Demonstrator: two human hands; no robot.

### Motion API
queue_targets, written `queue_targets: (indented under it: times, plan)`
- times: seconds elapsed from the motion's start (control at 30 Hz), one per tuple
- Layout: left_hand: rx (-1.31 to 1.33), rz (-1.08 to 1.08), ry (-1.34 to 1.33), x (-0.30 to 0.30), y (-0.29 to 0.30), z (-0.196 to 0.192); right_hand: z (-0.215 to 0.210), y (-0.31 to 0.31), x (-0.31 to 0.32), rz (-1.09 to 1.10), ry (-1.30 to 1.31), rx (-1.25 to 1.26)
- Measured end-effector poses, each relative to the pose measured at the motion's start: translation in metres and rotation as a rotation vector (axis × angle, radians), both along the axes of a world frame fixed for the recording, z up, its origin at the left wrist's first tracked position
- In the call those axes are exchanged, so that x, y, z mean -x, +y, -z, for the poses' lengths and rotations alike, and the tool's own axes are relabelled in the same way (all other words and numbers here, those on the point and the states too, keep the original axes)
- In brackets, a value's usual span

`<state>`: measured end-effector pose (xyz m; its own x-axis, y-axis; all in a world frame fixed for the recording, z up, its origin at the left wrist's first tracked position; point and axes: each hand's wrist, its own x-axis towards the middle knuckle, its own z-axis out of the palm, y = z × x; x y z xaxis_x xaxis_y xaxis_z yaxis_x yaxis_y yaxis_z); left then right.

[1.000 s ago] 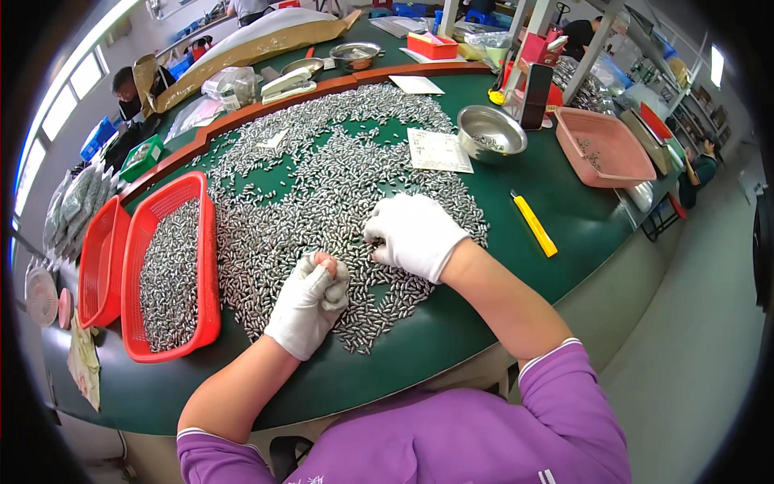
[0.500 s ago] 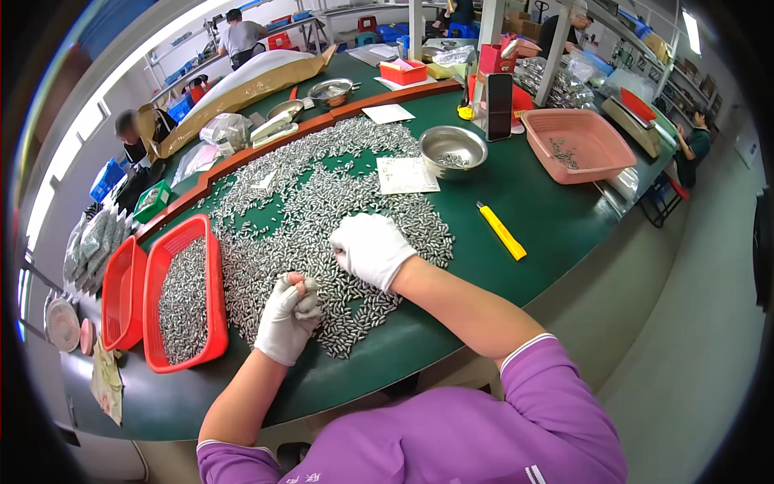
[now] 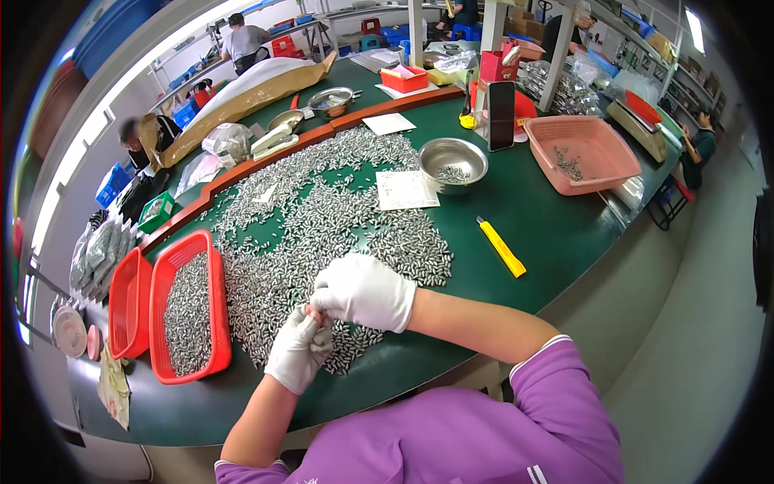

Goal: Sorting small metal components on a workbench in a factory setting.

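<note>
Small silvery metal pieces [image 3: 270, 278], seemingly oblong, are spread in a wide layer over the green table [image 3: 468, 302]. Above the near part of that layer, my two white-gloved hands meet. The fingers of my left hand [image 3: 298, 352] are curled into a pinch, with bare fingertips showing past the glove. From the right, my right hand [image 3: 364, 292] comes in with its fingertips pressed together against those of the left. Whatever sits between the fingertips is too small or hidden to make out. To the left, a red plastic basket [image 3: 221, 323] holds a heap of the same pieces.
Another red basket [image 3: 126, 310] stands at the far left. Beyond the pieces are a paper slip [image 3: 409, 192] and a steel bowl [image 3: 453, 187]. A yellow utility knife [image 3: 502, 250] lies at right, below a pink basket [image 3: 601, 173] and an upright phone [image 3: 501, 113]. Other people work farther back.
My right hand has moved from the pile toward me and leftward, meeting my left hand's fingertips. My left hand has shifted slightly nearer to me. The view has tilted a little.
</note>
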<state>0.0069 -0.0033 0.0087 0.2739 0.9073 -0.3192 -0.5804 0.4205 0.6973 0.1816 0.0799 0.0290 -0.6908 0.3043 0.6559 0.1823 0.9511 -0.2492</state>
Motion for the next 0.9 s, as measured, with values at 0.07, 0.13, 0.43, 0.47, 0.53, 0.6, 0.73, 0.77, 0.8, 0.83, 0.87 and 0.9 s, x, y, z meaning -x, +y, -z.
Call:
queue_targets:
  times: [0.07,0.13,0.43,0.47,0.53,0.6,0.73,0.77,0.8,0.83,0.87,0.9]
  plan:
    - [0.015,-0.015,0.015,-0.001,0.003,0.005,0.007,0.002,-0.005,-0.025,0.065,0.083]
    - [0.037,-0.03,-0.006,-0.004,0.002,0.008,0.012,0.0,-0.007,-0.031,0.144,0.165]
    - [0.045,-0.055,-0.095,-0.008,-0.002,0.005,0.015,-0.002,-0.006,-0.001,0.165,0.154]
    - [0.035,-0.046,-0.105,-0.008,-0.002,0.004,0.013,-0.003,-0.006,0.015,0.188,0.157]
    - [0.026,-0.049,-0.142,-0.005,-0.002,0.005,0.015,0.0,-0.006,0.019,0.195,0.168]
    - [0.02,-0.04,-0.155,-0.002,-0.002,0.009,0.012,0.002,-0.01,0.072,0.12,0.174]
    - [0.026,-0.062,-0.128,-0.001,-0.003,0.01,0.01,0.01,-0.016,0.314,-0.035,0.177]
    - [0.032,-0.064,-0.113,0.0,-0.003,0.01,0.011,0.013,-0.017,0.31,-0.021,0.199]
    - [0.04,-0.06,-0.104,0.0,-0.004,0.008,0.013,0.015,-0.017,0.305,-0.007,0.22]
    - [0.047,-0.061,-0.107,0.0,-0.004,0.007,0.011,0.014,-0.016,0.272,0.031,0.246]
    - [0.051,-0.056,-0.096,-0.001,-0.005,0.006,0.008,0.012,-0.015,0.215,0.052,0.279]
    - [0.053,-0.052,-0.085,-0.001,-0.005,0.005,0.007,0.009,-0.013,0.156,0.073,0.312]
